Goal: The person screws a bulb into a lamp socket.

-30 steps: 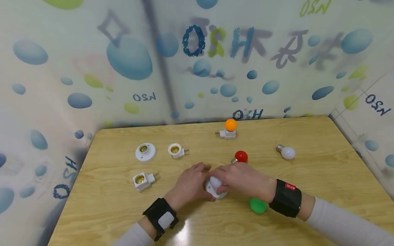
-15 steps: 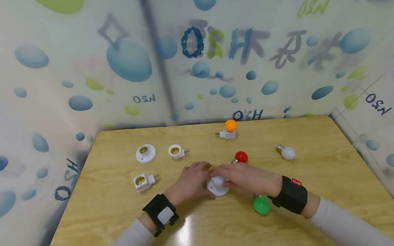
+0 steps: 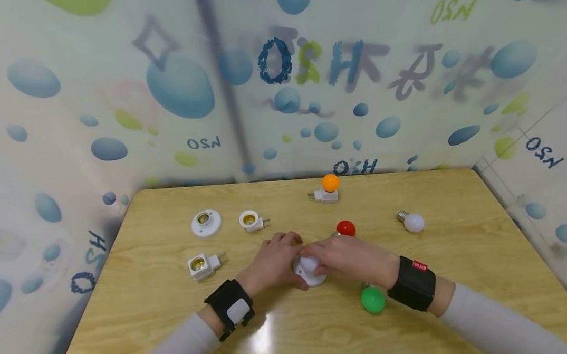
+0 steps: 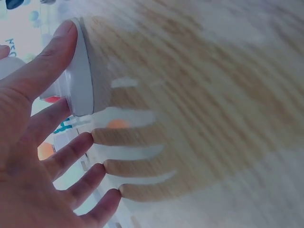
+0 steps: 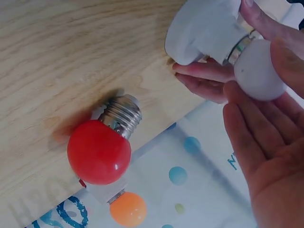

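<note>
A white light bulb (image 5: 259, 71) sits at the mouth of a round white lamp holder (image 3: 310, 280), its metal thread partly showing in the right wrist view. My left hand (image 3: 274, 261) steadies the lamp holder on the table, thumb and index finger at opposite sides of its base (image 4: 81, 78). The other left fingers are spread, tips on the wood. From above, my right hand (image 3: 351, 257) pinches the bulb between thumb and fingers. A red bulb (image 5: 99, 152) lies just beyond my right hand, and a green bulb (image 3: 373, 300) lies on its near side.
Another round lamp holder (image 3: 206, 223) and two plug-in sockets, one round (image 3: 251, 220) and one square (image 3: 201, 266), lie at left. An orange bulb (image 3: 331, 183) stands in a plug socket (image 3: 329, 196) at the back. A loose white bulb (image 3: 414, 222) lies at right.
My right hand shifted slightly right, then back left, still at the bulb, uncovering more of the green bulb. My left hand stays at the lamp holder. The head view has shifted a little.
</note>
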